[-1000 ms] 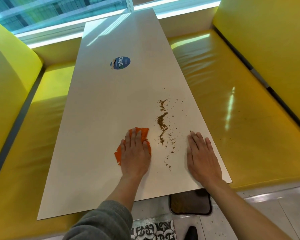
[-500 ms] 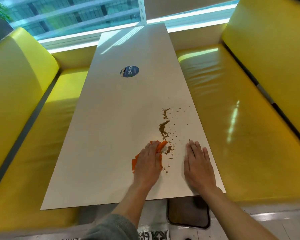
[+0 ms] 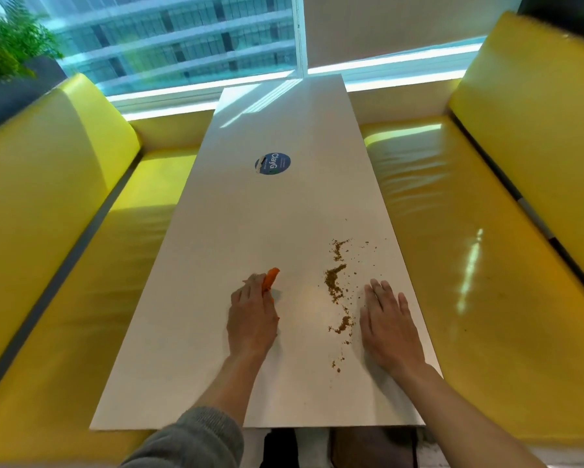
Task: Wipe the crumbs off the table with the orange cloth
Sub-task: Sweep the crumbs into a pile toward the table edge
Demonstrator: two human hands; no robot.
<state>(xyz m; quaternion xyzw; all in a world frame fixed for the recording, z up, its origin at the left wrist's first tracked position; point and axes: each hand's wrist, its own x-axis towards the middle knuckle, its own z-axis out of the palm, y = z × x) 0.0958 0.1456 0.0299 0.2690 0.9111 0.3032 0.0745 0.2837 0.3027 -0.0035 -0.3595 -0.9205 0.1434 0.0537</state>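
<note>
A long white table [image 3: 236,231] runs away from me toward a window. Brown crumbs [image 3: 335,285] lie in a ragged line on its near right part, with a small heap [image 3: 344,324] closer to me. My left hand [image 3: 251,315] holds the orange cloth [image 3: 270,279], bunched up, with only a strip showing past my fingers; it sits left of the crumbs, apart from them. My right hand [image 3: 386,322] lies flat on the table, fingers spread, just right of the crumb line and near the table's right edge.
Yellow padded benches [image 3: 486,251] flank the table on both sides, the left bench [image 3: 91,265] close to the table edge. A round blue sticker [image 3: 272,163] sits mid-table. A green plant [image 3: 7,45] stands at the far left by the window.
My left hand drew the cloth back to the left, away from the crumbs, after pushing into them. A small heap now lies by my right hand, which stayed flat. The camera tilted up.
</note>
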